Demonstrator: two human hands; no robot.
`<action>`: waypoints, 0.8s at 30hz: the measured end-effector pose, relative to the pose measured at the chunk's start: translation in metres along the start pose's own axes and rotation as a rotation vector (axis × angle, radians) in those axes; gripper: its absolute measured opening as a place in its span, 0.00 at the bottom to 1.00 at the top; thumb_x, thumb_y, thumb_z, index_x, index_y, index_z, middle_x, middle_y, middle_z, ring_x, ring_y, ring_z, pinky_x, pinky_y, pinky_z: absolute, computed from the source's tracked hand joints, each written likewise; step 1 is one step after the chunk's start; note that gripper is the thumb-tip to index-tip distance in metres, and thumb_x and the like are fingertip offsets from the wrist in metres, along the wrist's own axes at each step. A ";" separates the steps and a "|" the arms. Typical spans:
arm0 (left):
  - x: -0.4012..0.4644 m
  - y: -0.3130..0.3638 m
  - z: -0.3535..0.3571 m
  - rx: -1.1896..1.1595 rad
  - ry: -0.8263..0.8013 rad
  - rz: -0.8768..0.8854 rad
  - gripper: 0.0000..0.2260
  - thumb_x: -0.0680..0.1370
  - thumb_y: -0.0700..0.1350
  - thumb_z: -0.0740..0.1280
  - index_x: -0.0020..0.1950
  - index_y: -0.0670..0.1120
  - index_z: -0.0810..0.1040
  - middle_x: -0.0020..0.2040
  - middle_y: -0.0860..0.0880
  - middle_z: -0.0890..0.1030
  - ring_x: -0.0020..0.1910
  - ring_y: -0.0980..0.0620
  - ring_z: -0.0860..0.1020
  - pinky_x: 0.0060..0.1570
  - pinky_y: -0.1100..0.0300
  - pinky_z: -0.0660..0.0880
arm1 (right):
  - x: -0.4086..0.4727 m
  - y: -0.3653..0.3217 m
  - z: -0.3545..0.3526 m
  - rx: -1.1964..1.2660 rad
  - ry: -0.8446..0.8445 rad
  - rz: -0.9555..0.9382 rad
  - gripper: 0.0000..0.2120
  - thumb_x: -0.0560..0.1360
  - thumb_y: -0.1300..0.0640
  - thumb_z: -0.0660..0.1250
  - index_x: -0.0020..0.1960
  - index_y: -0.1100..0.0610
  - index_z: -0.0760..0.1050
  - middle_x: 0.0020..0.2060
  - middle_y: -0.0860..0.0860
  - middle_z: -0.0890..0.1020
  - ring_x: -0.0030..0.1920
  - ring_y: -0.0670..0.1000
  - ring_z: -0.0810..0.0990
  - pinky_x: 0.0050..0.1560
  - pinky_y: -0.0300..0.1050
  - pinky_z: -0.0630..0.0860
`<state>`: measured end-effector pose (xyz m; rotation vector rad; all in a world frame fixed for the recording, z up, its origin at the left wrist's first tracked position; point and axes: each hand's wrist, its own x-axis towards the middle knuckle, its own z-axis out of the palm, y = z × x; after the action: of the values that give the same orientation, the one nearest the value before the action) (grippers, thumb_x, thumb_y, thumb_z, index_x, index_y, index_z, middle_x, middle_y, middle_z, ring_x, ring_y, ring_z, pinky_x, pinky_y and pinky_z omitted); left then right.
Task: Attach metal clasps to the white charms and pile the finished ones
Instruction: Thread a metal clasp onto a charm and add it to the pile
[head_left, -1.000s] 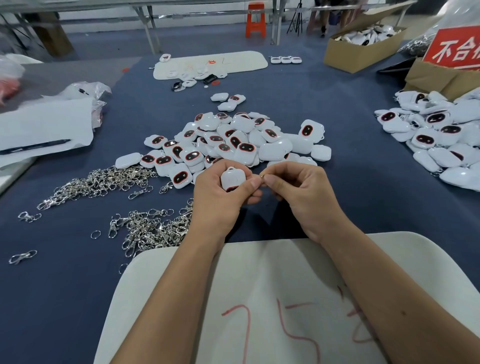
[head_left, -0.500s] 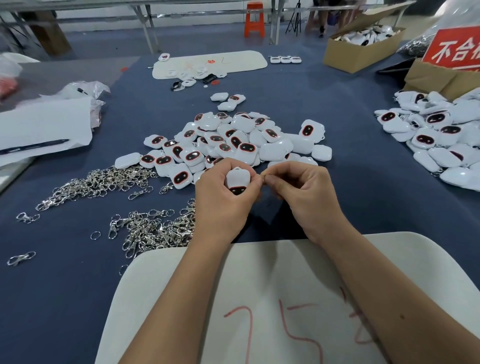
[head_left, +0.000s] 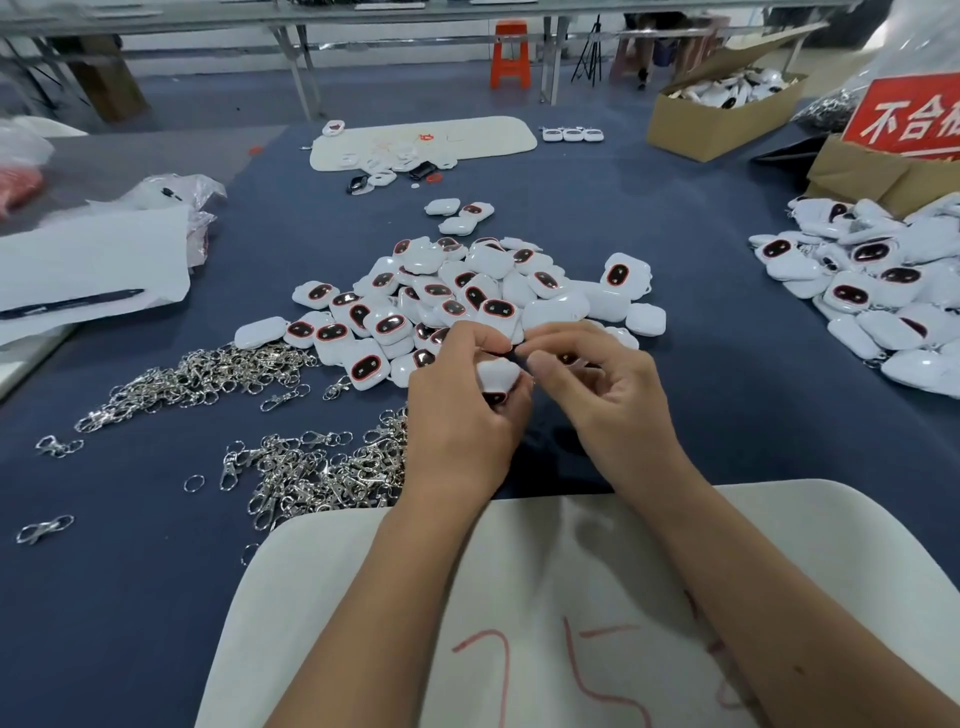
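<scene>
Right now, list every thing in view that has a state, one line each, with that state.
left hand: grips a white charm
white charm: held, dark face turned down
right hand: fingers curled at the charm's top; what they pinch is hidden
cardboard box: open, holds white pieces
pen: lying flat on white paper
loose clasps: heaped, unattached
unfinished charms: piled loosely
</scene>
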<state>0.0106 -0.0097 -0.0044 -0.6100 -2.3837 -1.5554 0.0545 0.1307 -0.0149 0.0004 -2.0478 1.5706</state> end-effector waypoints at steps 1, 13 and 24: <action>0.000 0.000 0.001 0.021 -0.034 -0.002 0.17 0.71 0.41 0.74 0.51 0.55 0.71 0.37 0.57 0.81 0.34 0.57 0.77 0.34 0.64 0.72 | -0.001 -0.001 0.001 -0.014 -0.038 -0.003 0.03 0.77 0.56 0.74 0.49 0.51 0.86 0.52 0.45 0.85 0.59 0.51 0.82 0.54 0.49 0.79; 0.002 0.002 0.001 -0.262 -0.079 -0.052 0.18 0.71 0.32 0.74 0.48 0.49 0.69 0.37 0.52 0.85 0.29 0.58 0.76 0.34 0.68 0.74 | 0.007 0.000 -0.007 0.316 0.257 0.235 0.03 0.80 0.63 0.64 0.49 0.56 0.73 0.38 0.53 0.83 0.40 0.54 0.84 0.45 0.50 0.81; 0.004 0.001 -0.002 -0.399 -0.150 -0.037 0.16 0.74 0.31 0.73 0.48 0.46 0.70 0.40 0.48 0.85 0.34 0.53 0.76 0.36 0.64 0.73 | 0.001 -0.002 -0.006 -0.179 0.111 0.134 0.12 0.75 0.54 0.72 0.35 0.54 0.75 0.27 0.41 0.73 0.30 0.45 0.70 0.34 0.44 0.71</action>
<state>0.0075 -0.0102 -0.0018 -0.7872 -2.2045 -2.0918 0.0563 0.1358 -0.0120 -0.2889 -2.1299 1.4251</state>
